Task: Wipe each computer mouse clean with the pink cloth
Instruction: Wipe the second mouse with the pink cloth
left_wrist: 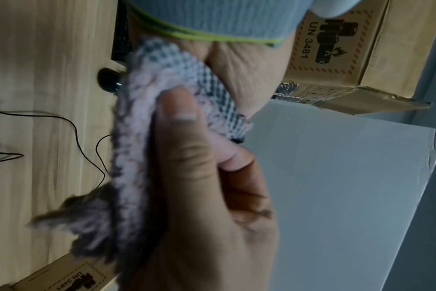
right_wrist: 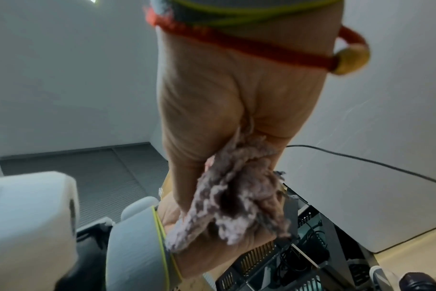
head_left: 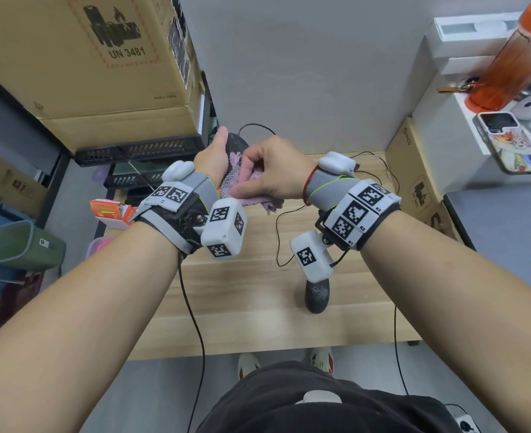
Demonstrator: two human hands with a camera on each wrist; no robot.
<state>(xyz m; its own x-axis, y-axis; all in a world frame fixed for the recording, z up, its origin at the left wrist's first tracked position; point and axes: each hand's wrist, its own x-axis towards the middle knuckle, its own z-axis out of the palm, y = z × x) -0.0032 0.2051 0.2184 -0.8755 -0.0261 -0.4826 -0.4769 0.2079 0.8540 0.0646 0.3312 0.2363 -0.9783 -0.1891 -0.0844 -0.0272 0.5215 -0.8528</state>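
My left hand grips a black wired mouse and holds it up above the back of the wooden table. The pink cloth lies bunched against that mouse, pinched by the thumb and curled fingers of my right hand. In the left wrist view the cloth covers the mouse under the right thumb. The right wrist view shows the cloth spilling from my right palm onto my left hand. A second black mouse lies on the table below my right wrist.
Thin black cables loop over the table. Cardboard boxes and a black rack stand at the left. More boxes, an orange bottle and a phone are at the right. A small dark rounded object sits on the table.
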